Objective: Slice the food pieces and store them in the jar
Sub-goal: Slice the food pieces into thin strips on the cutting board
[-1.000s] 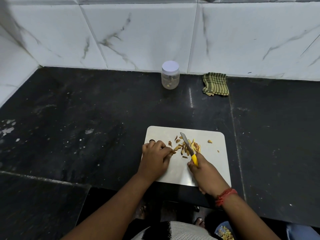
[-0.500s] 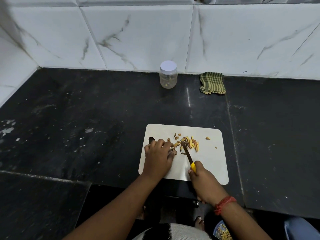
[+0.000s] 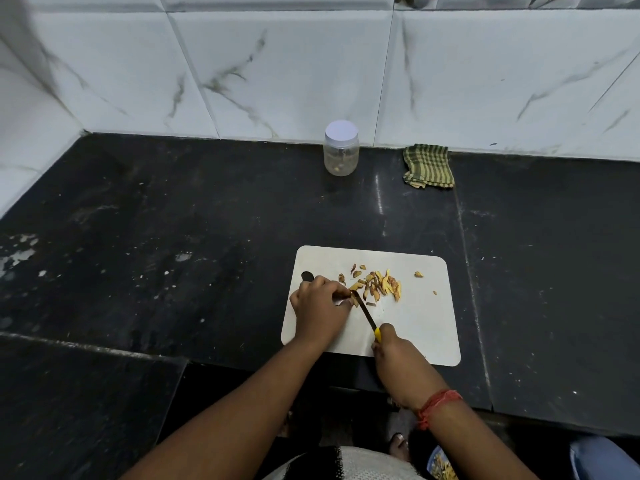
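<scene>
On the cutting board [image 3: 426, 327], the left hand [image 3: 320, 306] curls its grip round a food piece [image 3: 355, 300] at the knife tip. The right hand [image 3: 398, 358], at the board's near edge, grips the knife [image 3: 367, 315] by its yellow handle. Cut pieces [image 3: 381, 285] lie mid-board. The lidded jar [image 3: 341, 147] stands upright on the bench [image 3: 173, 237] well behind the board, a cloth [image 3: 427, 165] to its right.

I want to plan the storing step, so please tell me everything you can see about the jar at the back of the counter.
The jar is small and round, with a clear body that looks like plastic or glass and a white lid closed on top. It stands upright on the black counter, close to the white tiled wall, left of the green checked cloth and apart from it. It looks almost empty, with a few pale bits at the bottom. Neither hand touches it.
</scene>
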Available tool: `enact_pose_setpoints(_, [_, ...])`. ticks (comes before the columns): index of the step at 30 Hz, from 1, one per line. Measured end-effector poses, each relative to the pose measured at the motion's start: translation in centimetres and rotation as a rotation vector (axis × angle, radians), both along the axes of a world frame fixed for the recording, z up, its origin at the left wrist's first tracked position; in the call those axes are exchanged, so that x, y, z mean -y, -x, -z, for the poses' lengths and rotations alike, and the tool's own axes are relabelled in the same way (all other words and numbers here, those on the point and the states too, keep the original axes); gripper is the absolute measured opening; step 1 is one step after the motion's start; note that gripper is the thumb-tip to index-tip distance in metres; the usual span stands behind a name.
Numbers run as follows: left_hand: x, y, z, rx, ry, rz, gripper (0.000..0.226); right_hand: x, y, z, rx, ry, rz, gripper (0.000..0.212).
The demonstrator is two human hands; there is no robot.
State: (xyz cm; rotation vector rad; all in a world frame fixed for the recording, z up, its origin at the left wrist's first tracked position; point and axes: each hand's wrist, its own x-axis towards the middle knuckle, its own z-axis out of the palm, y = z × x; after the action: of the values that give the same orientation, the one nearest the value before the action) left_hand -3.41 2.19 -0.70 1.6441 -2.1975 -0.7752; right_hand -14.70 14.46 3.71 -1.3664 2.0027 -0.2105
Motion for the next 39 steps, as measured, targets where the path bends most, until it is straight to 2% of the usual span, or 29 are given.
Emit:
enact_pose_setpoints(17, [-0.9,1.4,-0.2,0.006,-0.02,-0.145,0.007,0.0,0.2,1.1,-0.038,0.012,-0.052,0.007])
enact_pose_setpoints(26, [-0.7,1.2,-0.2,0.006,-0.032,-0.134,0.015,0.0,0.2,1.7,-0.03,0.032,-0.033,0.008])
enact_pose_setpoints(39, [-1.0,1.0,0.2,0.003,0.011,-0.104,0.012,0.2,-0.2,1.9,-0.001,-0.016,-0.026,0.014])
